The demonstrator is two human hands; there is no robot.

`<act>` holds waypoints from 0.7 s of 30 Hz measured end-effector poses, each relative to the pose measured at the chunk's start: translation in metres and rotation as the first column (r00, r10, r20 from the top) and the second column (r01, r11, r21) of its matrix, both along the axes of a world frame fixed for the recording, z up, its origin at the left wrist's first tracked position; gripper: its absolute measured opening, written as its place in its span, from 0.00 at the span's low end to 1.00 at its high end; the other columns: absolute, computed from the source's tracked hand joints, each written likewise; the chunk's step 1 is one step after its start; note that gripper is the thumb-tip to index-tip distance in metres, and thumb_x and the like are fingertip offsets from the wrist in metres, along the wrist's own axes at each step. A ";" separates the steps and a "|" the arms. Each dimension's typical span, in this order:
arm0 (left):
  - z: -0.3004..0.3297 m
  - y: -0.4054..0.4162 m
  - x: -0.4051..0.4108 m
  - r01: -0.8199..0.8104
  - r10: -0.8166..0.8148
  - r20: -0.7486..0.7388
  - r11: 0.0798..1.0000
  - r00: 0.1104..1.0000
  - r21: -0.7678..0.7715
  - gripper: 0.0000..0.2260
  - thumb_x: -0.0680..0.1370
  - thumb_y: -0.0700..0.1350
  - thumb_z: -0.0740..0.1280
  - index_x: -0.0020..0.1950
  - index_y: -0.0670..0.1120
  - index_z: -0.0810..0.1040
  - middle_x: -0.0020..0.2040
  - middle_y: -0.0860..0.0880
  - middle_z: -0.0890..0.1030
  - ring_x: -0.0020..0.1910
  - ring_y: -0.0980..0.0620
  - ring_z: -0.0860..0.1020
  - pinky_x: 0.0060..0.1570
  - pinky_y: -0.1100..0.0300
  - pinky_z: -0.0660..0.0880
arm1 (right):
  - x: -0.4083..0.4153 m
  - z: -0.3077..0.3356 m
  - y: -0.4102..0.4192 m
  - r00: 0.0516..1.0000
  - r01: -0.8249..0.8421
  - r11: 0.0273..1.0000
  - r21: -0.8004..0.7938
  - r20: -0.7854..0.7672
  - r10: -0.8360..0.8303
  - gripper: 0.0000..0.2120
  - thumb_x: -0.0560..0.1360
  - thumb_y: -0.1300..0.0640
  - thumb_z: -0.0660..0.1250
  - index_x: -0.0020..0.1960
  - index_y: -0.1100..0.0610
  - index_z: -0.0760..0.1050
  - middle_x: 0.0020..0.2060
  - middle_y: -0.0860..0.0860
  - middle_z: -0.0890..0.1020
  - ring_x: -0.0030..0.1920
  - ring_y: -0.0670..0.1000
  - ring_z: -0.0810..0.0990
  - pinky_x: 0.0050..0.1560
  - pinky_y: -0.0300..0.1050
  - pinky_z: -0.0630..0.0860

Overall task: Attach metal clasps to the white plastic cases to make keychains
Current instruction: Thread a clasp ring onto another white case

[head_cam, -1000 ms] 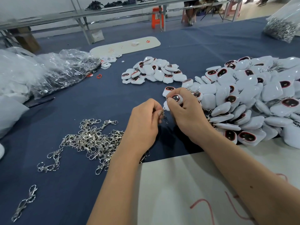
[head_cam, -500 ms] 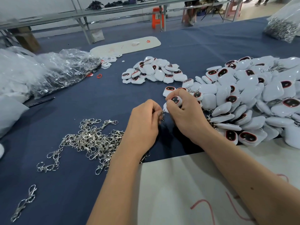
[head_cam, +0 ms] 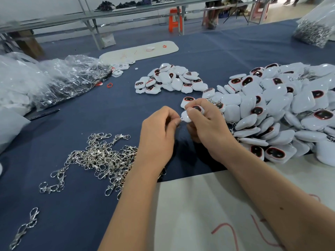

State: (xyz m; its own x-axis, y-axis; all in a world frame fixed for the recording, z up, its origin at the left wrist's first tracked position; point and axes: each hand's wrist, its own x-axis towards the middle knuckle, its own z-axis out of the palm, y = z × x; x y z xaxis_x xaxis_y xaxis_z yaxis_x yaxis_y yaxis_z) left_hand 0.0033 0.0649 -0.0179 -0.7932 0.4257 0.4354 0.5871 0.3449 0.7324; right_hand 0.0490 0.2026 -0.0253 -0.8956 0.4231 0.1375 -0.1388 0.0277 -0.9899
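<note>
Taking the loose pile of metal clasps [head_cam: 101, 158] on the blue cloth as your landmark: to its left and farther back lie crumpled clear plastic bags [head_cam: 54, 78], and near you to its left a stray clasp [head_cam: 25, 227] sits alone. Just right of the pile, your left hand [head_cam: 157, 134] is curled, fingertips pinching what seems to be a small metal ring; the clasp itself is mostly hidden. Right of that, your right hand [head_cam: 206, 127] grips a white plastic case [head_cam: 190, 113], and since a second ago the gap has closed: the pinched metal now meets the case's corner. That suggests the ring is going on, so this keychain is nearly done. Farther right spreads the big heap of cases [head_cam: 282, 109]; a smaller heap [head_cam: 170, 78] lies well beyond the pile.
</note>
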 end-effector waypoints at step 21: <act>0.004 0.000 -0.001 -0.060 0.034 0.090 0.953 0.995 0.299 0.06 0.75 0.36 0.75 0.45 0.47 0.84 0.38 0.53 0.84 0.38 0.52 0.83 0.42 0.63 0.79 | 0.003 0.006 0.003 0.978 -0.208 0.903 -0.376 -0.055 0.202 0.05 0.85 0.57 0.62 0.58 0.58 0.73 0.29 0.50 0.71 0.25 0.47 0.66 0.23 0.37 0.62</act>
